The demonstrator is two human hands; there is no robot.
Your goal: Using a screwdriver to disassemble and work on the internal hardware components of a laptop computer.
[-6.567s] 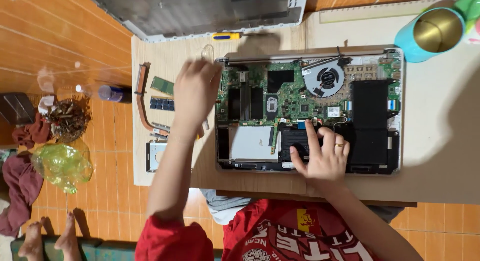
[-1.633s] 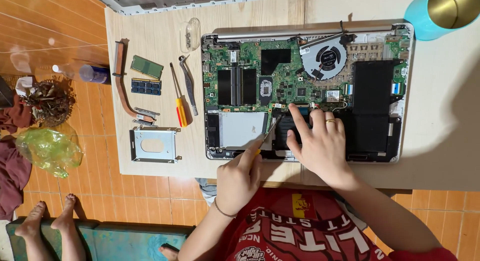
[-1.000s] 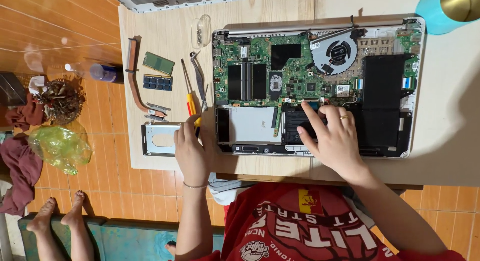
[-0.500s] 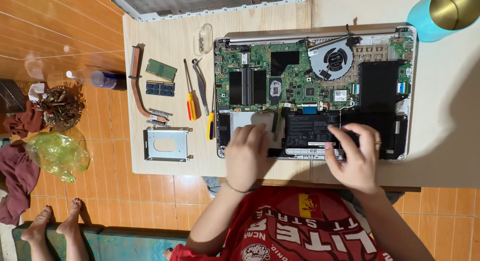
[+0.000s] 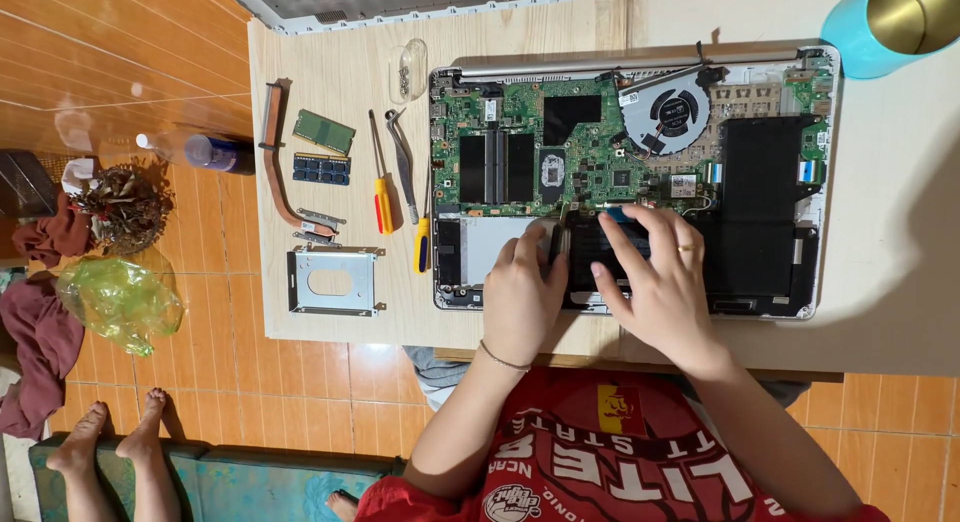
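Head view is looking straight down on an opened laptop (image 5: 640,177) lying underside-up on a pale board (image 5: 330,42), green motherboard (image 5: 530,132) and round cooling fan (image 5: 672,112) exposed. Both hands are working at the near middle of the chassis: the left hand (image 5: 522,297) is curling its fingers together over the seam between the silver drive bay (image 5: 480,247) and a black flat component (image 5: 600,262), seemingly pinching its left edge, though whether it is truly clamped I cannot tell. The right hand (image 5: 660,282), ring on one finger, is lying with fingers spread apart, pressing down on that same black part, probably to steady it. Left of the laptop, removed parts are sitting in a tidy row within reach: a copper heat pipe (image 5: 275,152), two memory sticks (image 5: 322,150), an orange-handled screwdriver (image 5: 381,187), a yellow-handled screwdriver (image 5: 422,237), tweezers (image 5: 402,162) and an empty metal drive caddy (image 5: 334,280). A small clear container (image 5: 408,70) at the far edge is holding what look like screws. A teal cup (image 5: 890,22) is standing far right.
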